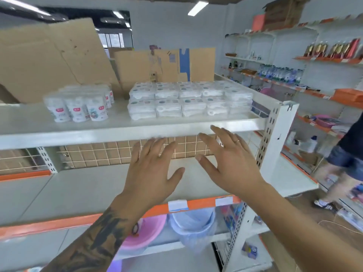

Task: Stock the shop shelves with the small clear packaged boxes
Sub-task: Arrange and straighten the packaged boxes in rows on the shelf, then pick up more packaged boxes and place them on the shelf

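Note:
Several small clear packaged boxes [188, 100] stand in neat stacked rows on the right part of the top white shelf [78, 134]. My left hand [151, 169] hovers below the shelf's front edge with fingers spread and holds nothing. Beside it, my right hand [225, 160] is also spread and empty, its fingertips near the shelf lip under the boxes. Neither hand touches a box.
Clear round tubs [78, 107] with pink labels stand on the top shelf at left. Cardboard sheets [59, 55] lean behind. The bare middle shelf [78, 189] has an orange edge; pink and blue basins [190, 222] sit below. A person [345, 154] walks at right by wall shelves.

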### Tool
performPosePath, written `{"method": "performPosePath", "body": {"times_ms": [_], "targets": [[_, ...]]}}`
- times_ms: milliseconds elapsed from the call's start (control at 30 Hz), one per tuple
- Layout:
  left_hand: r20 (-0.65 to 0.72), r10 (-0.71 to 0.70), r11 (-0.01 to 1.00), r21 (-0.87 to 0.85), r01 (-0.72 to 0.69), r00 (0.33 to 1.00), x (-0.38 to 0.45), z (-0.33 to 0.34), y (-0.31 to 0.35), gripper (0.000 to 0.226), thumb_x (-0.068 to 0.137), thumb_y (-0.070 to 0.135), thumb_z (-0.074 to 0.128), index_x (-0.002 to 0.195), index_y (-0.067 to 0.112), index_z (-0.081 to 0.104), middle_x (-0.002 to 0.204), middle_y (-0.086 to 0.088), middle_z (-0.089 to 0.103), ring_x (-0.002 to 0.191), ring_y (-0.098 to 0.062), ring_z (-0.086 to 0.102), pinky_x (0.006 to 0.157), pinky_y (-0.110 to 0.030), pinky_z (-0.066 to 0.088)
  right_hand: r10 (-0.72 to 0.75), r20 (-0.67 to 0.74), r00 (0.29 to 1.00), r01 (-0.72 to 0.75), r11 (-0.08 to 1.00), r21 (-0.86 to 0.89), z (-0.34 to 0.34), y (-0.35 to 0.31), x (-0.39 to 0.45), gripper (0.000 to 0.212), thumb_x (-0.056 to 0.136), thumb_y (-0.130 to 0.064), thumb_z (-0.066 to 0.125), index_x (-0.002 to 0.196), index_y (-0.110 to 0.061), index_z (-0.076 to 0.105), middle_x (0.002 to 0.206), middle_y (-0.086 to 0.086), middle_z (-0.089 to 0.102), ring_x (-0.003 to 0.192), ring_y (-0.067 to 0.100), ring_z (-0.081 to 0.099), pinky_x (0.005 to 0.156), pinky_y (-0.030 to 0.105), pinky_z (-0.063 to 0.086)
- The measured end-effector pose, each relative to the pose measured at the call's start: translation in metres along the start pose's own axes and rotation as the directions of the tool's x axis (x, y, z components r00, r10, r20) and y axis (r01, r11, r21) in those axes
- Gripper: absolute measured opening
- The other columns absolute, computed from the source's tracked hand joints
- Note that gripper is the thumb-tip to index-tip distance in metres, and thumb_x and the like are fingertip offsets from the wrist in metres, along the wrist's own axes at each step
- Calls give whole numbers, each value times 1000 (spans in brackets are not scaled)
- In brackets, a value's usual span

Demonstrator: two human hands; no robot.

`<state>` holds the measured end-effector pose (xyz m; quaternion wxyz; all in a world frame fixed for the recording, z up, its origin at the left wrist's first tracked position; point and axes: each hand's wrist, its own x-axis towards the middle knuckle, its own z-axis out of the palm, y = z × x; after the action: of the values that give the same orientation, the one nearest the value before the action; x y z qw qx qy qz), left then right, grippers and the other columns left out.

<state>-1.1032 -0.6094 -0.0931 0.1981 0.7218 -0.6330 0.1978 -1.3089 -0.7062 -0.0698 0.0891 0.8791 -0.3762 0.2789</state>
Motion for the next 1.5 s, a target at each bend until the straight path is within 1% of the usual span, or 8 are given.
{"method": "performPosePath", "body": {"times_ms": [167,433,600,833,1033,1167,1300,1500], "targets": [[32,-66,998,22,65,997,-91,-21,-49,67,90,67,41,143,28,55,149,-3,53,140,-33,46,118,-61,28,-17,-15,1000,18,999,51,14,-87,-52,54,99,-58,45,142,-28,55,153,5,46,139,30,47,115,48,36],[100,-225,972,99,215,969,-207,-63,-160,64,91,66,41,138,27,59,146,-7,57,137,-36,50,115,-65,31,-127,32,991,121,980,156,58,-244,-78,53,99,-57,46,139,-25,58,154,8,46,135,33,50,111,53,40],[55,-316,937,176,302,947,-256,-102,-235,65,92,67,39,138,26,60,144,-7,58,135,-37,53,114,-65,33,-215,1,977,210,955,210,75,-340,-66,51,97,-55,52,139,-26,58,154,9,46,133,35,51,110,54,41],[-12,-432,876,233,423,902,-302,-159,-315,64,92,66,37,138,26,59,144,-7,58,135,-37,52,114,-63,33,-306,-41,951,303,901,311,80,-456,-46,51,98,-55,50,139,-26,58,153,8,47,133,33,52,111,53,40],[-39,-537,811,251,529,842,-328,-189,-384,62,92,65,43,139,27,58,145,-6,57,138,-35,50,115,-62,31,-408,-49,912,400,855,330,92,-530,-10,52,97,-55,53,140,-25,58,149,8,50,129,33,53,110,51,42],[-54,-597,762,273,587,800,-340,-200,-440,62,91,66,44,139,29,57,146,-5,57,138,-33,48,115,-60,32,-477,-35,878,460,823,335,111,-585,21,57,97,-57,47,143,-25,56,151,8,48,133,34,49,111,52,40],[-86,-629,724,298,622,773,-347,-213,-508,64,92,69,38,140,31,54,147,-3,56,139,-31,49,115,-61,32,-526,-89,846,524,788,324,133,-651,68,58,96,-58,49,144,-25,54,149,7,49,131,34,49,112,50,39],[-121,-671,662,348,664,731,-340,-249,-629,64,93,70,39,143,33,52,147,0,55,138,-30,49,115,-60,32,-547,-151,824,561,748,354,158,-764,155,61,95,-58,49,145,-23,51,150,8,48,131,35,50,112,50,37]]}}
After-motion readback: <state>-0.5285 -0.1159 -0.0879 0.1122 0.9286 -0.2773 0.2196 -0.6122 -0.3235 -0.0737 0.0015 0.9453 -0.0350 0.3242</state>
